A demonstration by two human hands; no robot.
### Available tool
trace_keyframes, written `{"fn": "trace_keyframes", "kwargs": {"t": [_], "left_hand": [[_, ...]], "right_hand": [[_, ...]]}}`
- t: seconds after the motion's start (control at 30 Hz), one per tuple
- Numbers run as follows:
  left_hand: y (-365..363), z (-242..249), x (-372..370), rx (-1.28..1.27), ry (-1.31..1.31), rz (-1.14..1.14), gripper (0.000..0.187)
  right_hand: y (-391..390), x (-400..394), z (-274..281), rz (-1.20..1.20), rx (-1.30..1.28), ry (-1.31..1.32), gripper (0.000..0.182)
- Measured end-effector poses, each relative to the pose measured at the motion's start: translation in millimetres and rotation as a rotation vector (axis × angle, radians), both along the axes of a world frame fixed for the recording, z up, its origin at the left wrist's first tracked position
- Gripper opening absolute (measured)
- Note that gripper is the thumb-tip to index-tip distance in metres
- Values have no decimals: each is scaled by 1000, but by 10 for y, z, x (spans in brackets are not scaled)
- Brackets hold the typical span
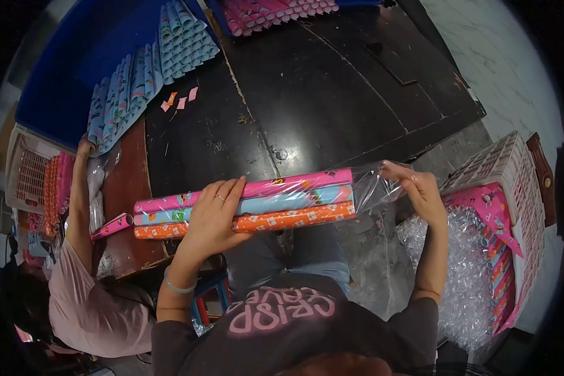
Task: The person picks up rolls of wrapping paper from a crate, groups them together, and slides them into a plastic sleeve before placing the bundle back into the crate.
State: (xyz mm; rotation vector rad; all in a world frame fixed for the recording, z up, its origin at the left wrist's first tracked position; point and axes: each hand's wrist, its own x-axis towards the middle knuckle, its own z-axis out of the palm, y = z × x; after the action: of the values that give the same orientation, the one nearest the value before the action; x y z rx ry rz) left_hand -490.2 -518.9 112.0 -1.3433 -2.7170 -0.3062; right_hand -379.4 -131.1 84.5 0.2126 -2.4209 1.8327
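One co-worker's hand (86, 148): left of frame, at the lower end of the blue rolls (131, 88); finger hold cannot be told.
Loose pink roll (112, 228): left of centre, just beside the three rolls' left ends; should not be allowed to snag the plastic.
Left hand (213, 214): palm down, fingers close together, thumb on the orange roll, holding the three rolls from above. Pressure should be firm but even; a hard squeeze could dent them.
Three rolls (282, 195): centre of frame, pink, blue and orange side by side inside clear plastic (370, 189). Right ends look nearly level; worth preserving.
Clear plastic: slack and wrinkled past the right ends. A pull in line with the rolls is advised; a sideways tug risks tearing.
Right hand (422, 191): right of centre, fingers narrow, apparently pinching the plastic's outer end. A broader grip would spread strain.
Crate (490, 161): right of frame; elbow room is tight.
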Motion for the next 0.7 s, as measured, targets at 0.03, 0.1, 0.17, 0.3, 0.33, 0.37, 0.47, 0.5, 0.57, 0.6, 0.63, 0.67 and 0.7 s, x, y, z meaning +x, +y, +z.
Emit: {"fn": "trace_keyframes", "kwargs": {"t": [0.03, 0.1, 0.17, 0.3, 0.33, 0.37, 0.47, 0.5, 0.57, 0.6, 0.63, 0.67, 0.7], "left_hand": [[4, 13, 0, -3, 1, 7, 92], [17, 44, 3, 10, -29, 11, 94], [10, -18, -32, 10, -18, 18, 98], [-24, 70, -55, -49, -54, 19, 116], [-37, 116, -61, -35, -84, 2, 121], [-62, 161, -72, -38, -83, -8, 114], [-177, 126, -183, -13, 35, 51, 99], [-173, 127, -175, -6, 15, 82, 85], [-186, -62, -200, -78, -42, 120, 81], [-179, -63, -194, -63, -26, 130, 76], [-165, -73, -203, -75, -23, 147, 76], [-163, -88, -210, -48, -14, 125, 76], [-175, -100, -209, -26, 0, 114, 76]], "right_hand": [[11, -24, 38, -61, 126, 94, 47], [143, 3, 50, 9, 122, 73, 40], [322, -29, -53, 117, 200, 285, 51], [339, -188, 42, 348, -483, 47, 52], [352, -228, 16, 359, -490, 51, 52], [411, -258, -15, 407, -611, -134, 46], [391, -386, -18, 457, -626, -369, 36], [362, -414, 9, 499, -375, -512, 33], [178, -416, 54, 465, -150, -607, 25], [132, -398, 11, 484, -152, -608, 25], [81, -394, -54, 400, -118, -577, 24], [21, -391, -117, 323, -87, -542, 23], [-22, -350, -142, 265, -56, -502, 21]]}}
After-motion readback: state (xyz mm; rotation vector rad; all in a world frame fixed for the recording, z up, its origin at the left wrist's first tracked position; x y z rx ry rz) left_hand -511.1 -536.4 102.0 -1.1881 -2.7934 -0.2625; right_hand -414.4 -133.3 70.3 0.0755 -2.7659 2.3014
